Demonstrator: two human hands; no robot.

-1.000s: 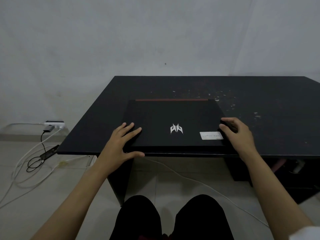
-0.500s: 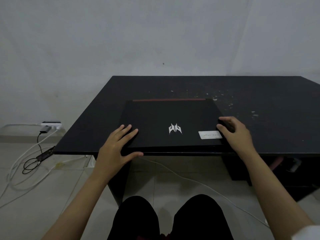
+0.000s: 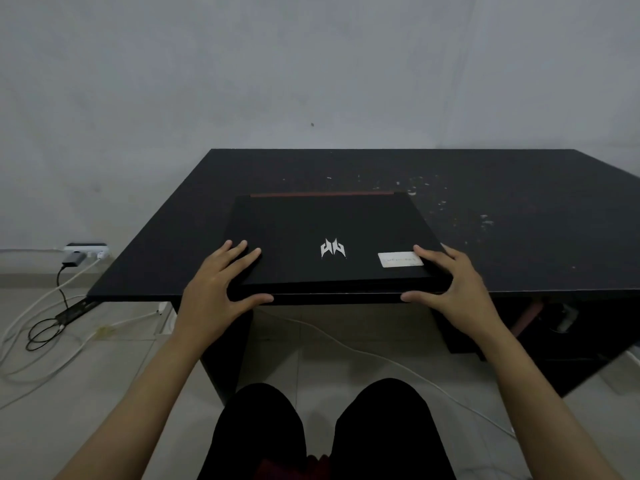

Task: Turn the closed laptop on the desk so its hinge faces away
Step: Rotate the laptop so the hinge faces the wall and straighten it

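Black desk (image 3: 519,209), closed laptop (image 3: 329,230) (sticker (image 3: 400,259) illegible), hands gripping corners

Bare desk (image 3: 519,188) all round the laptop (image 3: 311,223), right side widest.

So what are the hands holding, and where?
The closed laptop, by its two near corners: left hand and right hand, fingers on the lid, thumbs along the front edge.

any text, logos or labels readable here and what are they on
No words can be read anywhere.
White sticker on the laptop lid, near the right hand: a faint printed line, too blurred to read.
Silver emblem at the centre of the lid: an angular symbol only, no letters.
Power strip by the wall: no marking can be made out.
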